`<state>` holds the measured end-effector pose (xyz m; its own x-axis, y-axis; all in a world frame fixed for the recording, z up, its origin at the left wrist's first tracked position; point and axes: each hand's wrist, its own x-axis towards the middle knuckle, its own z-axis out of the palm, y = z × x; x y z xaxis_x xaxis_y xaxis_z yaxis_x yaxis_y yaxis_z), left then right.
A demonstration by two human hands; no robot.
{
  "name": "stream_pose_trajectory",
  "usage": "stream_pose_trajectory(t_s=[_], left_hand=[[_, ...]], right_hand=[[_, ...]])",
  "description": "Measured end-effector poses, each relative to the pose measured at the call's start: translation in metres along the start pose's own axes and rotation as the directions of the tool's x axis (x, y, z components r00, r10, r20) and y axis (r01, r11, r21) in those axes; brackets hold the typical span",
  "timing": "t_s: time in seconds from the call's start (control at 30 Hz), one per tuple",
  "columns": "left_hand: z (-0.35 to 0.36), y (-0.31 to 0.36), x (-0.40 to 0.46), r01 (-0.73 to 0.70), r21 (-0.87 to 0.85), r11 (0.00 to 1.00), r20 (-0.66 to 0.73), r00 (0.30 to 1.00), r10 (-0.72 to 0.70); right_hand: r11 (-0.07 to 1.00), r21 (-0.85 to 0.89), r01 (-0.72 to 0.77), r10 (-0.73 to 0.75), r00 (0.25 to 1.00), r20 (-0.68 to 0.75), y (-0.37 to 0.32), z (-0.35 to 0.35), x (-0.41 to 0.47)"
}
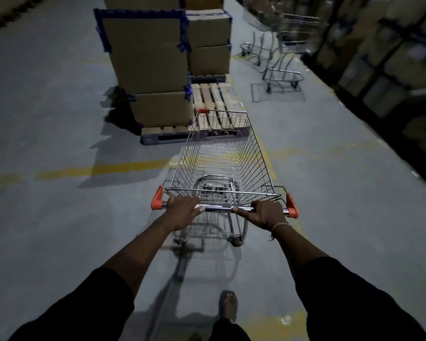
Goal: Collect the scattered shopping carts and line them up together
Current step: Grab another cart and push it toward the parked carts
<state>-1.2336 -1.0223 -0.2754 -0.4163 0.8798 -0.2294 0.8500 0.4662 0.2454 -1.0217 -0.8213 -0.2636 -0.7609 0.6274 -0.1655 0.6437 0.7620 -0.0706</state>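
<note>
Under me the grey concrete floor (59, 230) runs dim, crossed by worn yellow lines (96, 169). The shopping cart (221, 166) I push rolls on it, its wheels near my foot (228, 307), which is planted on the floor behind it. Just ahead and left of the cart a wooden pallet (214, 99) lies flat on the floor, loaded with stacked cardboard boxes (153, 70) on its left part, bare slats on its right. Farther off to the right, more carts (278, 57) stand on the floor beside dark shelving (379, 70), too blurred for me to count.
</note>
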Motion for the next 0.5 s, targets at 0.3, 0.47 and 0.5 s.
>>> stream_pose_trajectory(t_s=[0.3,0.47,0.5], left_hand=[[0.024,0.096,0.002,-0.258,0.056,0.965,0.042,0.966,0.256],[0.04,0.157,0.007,-0.384,0.108,0.917,0.084,0.923,0.376],[0.044,0.171,0.007,-0.407,0.114,0.906,0.092,0.913,0.398]], right_hand=[[0.965,0.052,-0.257,0.258,0.966,-0.001,0.07,0.016,-0.111],[0.922,0.07,-0.381,0.381,0.924,0.004,0.113,0.022,-0.171],[0.914,0.073,-0.4,0.401,0.916,0.001,0.123,0.023,-0.184]])
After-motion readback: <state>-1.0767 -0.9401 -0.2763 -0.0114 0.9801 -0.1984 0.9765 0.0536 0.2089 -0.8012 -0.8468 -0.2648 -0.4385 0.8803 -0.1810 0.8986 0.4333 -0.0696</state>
